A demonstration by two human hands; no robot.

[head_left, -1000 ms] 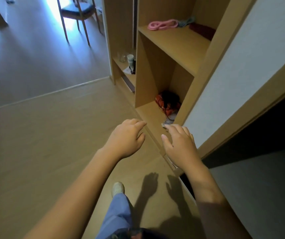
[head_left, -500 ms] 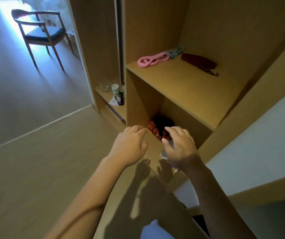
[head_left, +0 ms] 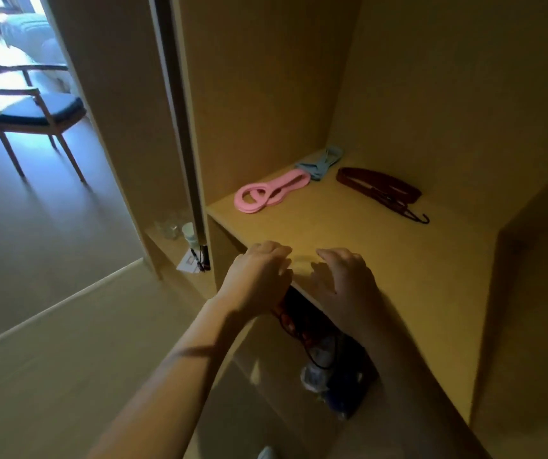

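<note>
My left hand (head_left: 259, 276) and my right hand (head_left: 342, 276) hover side by side at the front edge of a wooden shelf (head_left: 398, 276), palms down, fingers loosely bent, holding nothing. Further back on the shelf lie a pink looped band (head_left: 267, 195), a grey-blue band (head_left: 322, 160) and a dark red strap with hooks (head_left: 378, 187). In the compartment under the shelf I see a red and black bundle (head_left: 294, 324) and a bluish plastic-wrapped item (head_left: 327, 376), both partly hidden by my forearms.
The cupboard's side walls close in the shelf at left and right. A low side shelf holds glass jars (head_left: 166, 228), a white cup (head_left: 189, 233) and a card. A wooden chair (head_left: 34, 111) stands in the bright room beyond the floor strip.
My view has moved closer to the cupboard and risen. Both hands went from near the lower compartment up to the front edge of the middle shelf.
</note>
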